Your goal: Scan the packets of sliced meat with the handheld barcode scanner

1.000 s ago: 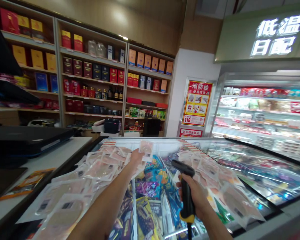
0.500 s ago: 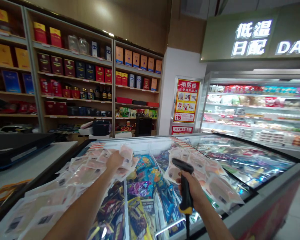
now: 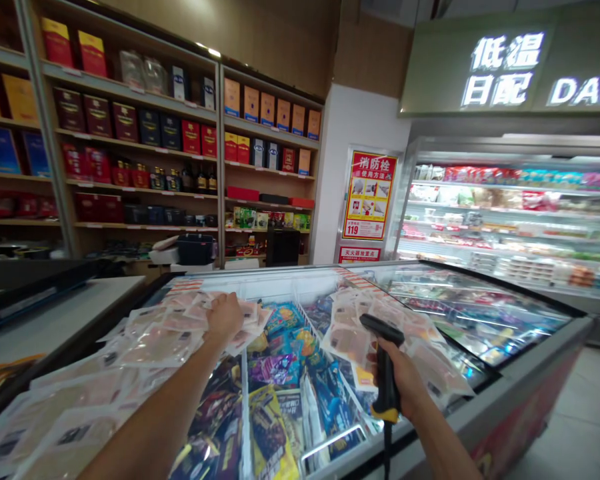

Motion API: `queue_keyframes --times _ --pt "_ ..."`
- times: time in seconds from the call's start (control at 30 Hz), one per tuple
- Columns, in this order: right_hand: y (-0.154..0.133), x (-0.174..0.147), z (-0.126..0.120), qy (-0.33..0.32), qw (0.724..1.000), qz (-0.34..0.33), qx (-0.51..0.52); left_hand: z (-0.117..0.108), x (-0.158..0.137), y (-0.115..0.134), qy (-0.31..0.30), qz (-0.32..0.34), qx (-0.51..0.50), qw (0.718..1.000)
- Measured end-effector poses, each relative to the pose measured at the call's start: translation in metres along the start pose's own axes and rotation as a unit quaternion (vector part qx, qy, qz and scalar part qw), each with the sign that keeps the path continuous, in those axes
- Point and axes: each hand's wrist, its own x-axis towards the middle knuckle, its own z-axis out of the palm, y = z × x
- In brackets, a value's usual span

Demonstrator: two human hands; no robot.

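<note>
My left hand (image 3: 225, 317) rests at the far end of a spread of flat clear plastic packets (image 3: 155, 343) with pale pink contents and small labels. Its fingers are curled on a packet's edge, and their tips are partly hidden. My right hand (image 3: 403, 373) is wrapped round the handle of a black and yellow barcode scanner (image 3: 386, 373), held upright with its cable hanging down. Beyond and beside the scanner lies a second spread of similar packets (image 3: 350, 327). Both spreads lie on top of a chest freezer (image 3: 520, 357).
Through the freezer's glass show bagged frozen goods (image 3: 273, 427) and wire dividers. A counter (image 3: 95, 303) with a black device (image 3: 30, 287) stands at left. Behind are shelves of boxed bottles (image 3: 140, 127), a red-and-yellow poster (image 3: 368, 193) and a lit chiller (image 3: 520, 227).
My left hand has shifted slightly left, and the packet raised beside it now lies lower. The scanner has moved a little to the right and down. The view has turned slightly.
</note>
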Motion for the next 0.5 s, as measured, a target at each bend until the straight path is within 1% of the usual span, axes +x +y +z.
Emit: queue_keyframes --times 0.1,0.13,0.2,0.27,0.33,0.43,0.5 --pt "-0.002 -0.003 -0.002 0.011 1.0 0.006 0.003 0.01 -0.011 0.025 0.029 0.048 -0.009 0.998" --pt "-0.003 -0.003 -0.003 0.015 1.0 0.006 0.004 0.015 -0.016 0.037 0.021 0.067 -0.026 0.997" --pt "-0.003 -0.004 -0.005 0.02 1.0 0.004 0.002 0.026 -0.027 0.065 -0.037 0.112 -0.081 0.99" --pt "-0.003 -0.003 -0.007 0.023 1.0 -0.003 -0.003 0.037 -0.039 0.095 -0.132 0.171 -0.142 0.966" --pt "-0.004 -0.003 -0.01 0.026 1.0 -0.012 -0.012 0.046 -0.048 0.125 -0.192 0.239 -0.187 0.933" --pt "-0.006 -0.003 -0.015 0.041 0.999 -0.019 -0.027 0.054 -0.056 0.16 -0.227 0.339 -0.201 0.89" --pt "-0.007 -0.003 -0.02 0.05 0.998 -0.02 -0.031 0.056 -0.057 0.176 -0.239 0.377 -0.195 0.873"
